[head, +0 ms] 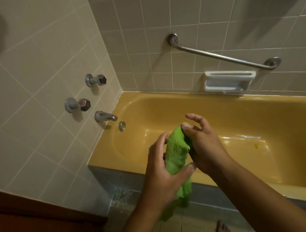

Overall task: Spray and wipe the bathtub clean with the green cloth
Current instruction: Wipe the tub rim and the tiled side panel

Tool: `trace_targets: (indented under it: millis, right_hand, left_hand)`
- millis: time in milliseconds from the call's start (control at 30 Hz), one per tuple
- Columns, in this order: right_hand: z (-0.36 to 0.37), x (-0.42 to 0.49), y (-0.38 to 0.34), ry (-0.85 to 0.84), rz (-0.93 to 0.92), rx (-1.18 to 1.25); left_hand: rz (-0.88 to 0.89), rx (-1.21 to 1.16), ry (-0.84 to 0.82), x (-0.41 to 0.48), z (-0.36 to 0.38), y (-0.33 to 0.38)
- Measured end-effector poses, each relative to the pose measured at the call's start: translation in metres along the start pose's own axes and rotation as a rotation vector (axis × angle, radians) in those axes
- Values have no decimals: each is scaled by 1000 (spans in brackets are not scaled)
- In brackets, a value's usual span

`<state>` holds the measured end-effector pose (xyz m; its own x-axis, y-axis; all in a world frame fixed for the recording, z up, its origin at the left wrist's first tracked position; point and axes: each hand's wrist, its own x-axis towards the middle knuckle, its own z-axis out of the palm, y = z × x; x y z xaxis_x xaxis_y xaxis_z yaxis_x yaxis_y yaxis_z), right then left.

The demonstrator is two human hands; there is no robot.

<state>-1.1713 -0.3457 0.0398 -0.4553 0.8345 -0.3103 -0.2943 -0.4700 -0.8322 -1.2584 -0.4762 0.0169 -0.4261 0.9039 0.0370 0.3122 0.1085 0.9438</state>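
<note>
A fluffy green cloth (176, 151) hangs bunched between both hands above the near rim of the yellow bathtub (242, 110). My left hand (163, 169) grips its middle, thumb across the front. My right hand (202, 141) pinches the cloth's upper end with thumb and fingers, the other fingers spread. The cloth's lower end dangles below my left wrist over the floor. No spray bottle is in view.
On the left tiled wall are two chrome taps (95, 80) (77, 104), a spout (105, 116) and an overflow knob (122, 126). A grab bar (223, 57) and a white soap dish (228, 81) are on the back wall. A small yellow speck (255, 146) lies in the tub. My bare foot (223, 230) stands on the tiled floor.
</note>
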Motion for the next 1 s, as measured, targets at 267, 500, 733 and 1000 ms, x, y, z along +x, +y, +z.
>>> trace_targets:
  millis: [267, 500, 733, 1000]
  right_hand:
    - [-14, 5, -3, 175, 43, 123]
    - [-19, -27, 21, -27, -63, -194]
    - [-27, -34, 46, -129, -342, -941]
    - [-26, -24, 45, -54, -454, -1087]
  left_hand:
    - [75, 76, 203, 11, -3, -22]
    - [-407, -533, 253, 37, 1, -8]
    - [-632, -719, 184, 49, 0, 5]
    - [-604, -941, 94, 39, 2, 9]
